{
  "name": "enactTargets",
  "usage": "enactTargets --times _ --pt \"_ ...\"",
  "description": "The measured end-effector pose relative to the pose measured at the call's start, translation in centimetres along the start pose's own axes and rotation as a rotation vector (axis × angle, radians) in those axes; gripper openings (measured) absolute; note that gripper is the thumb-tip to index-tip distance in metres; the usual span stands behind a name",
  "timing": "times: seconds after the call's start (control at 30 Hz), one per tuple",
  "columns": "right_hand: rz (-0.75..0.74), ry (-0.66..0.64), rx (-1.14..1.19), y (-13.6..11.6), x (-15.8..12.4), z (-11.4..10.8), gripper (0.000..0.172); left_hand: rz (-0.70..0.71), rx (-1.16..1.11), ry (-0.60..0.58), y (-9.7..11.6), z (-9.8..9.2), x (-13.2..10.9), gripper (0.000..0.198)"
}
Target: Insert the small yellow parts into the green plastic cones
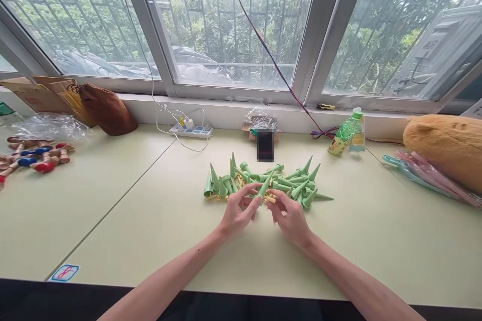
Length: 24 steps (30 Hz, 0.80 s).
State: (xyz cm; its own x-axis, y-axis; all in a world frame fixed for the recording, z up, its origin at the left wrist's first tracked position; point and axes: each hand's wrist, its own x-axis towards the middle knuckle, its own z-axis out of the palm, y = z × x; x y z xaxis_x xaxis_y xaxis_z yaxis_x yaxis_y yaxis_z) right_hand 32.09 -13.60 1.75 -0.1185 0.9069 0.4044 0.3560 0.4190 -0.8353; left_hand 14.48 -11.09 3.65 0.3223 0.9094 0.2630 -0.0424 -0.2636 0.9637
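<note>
My left hand (241, 209) pinches a green plastic plant watering spike (265, 185), its pointed end tilted up and to the right. Close beside it, my right hand (289, 213) has its fingers closed on a small yellow plastic piece (270, 199), held near the lower part of the spike. Just beyond both hands lies a heap of similar green spikes (301, 180), some upright on their wide ends and some on their sides. Small yellow pieces (238, 179) are scattered among them, partly covered by the spikes and my hands.
Behind the heap stand a small box with clear plastic (259, 123) and a power strip (192, 131). A green bottle (344, 133) is at the back right, near a plush item (444, 148). Wooden toys (37, 155) and a brown bag (109, 110) lie left.
</note>
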Motion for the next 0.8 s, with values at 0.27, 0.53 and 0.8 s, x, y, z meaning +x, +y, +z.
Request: enactTargets --times 0.27,0.53,0.8 --pt "-0.047 0.022 -0.021 0.2 0.0 -0.1 0.029 -0.021 -0.019 -0.016 -0.4 -0.1 0.0 0.037" --pt "-0.035 0.030 0.008 0.6 -0.2 0.1 0.031 0.023 0.011 -0.066 -0.5 0.0 -0.2 0.033" --pt "0.072 0.002 0.148 0.3 -0.3 0.2 0.034 0.183 0.327 -0.054 -1.3 -0.2 -0.5 0.044"
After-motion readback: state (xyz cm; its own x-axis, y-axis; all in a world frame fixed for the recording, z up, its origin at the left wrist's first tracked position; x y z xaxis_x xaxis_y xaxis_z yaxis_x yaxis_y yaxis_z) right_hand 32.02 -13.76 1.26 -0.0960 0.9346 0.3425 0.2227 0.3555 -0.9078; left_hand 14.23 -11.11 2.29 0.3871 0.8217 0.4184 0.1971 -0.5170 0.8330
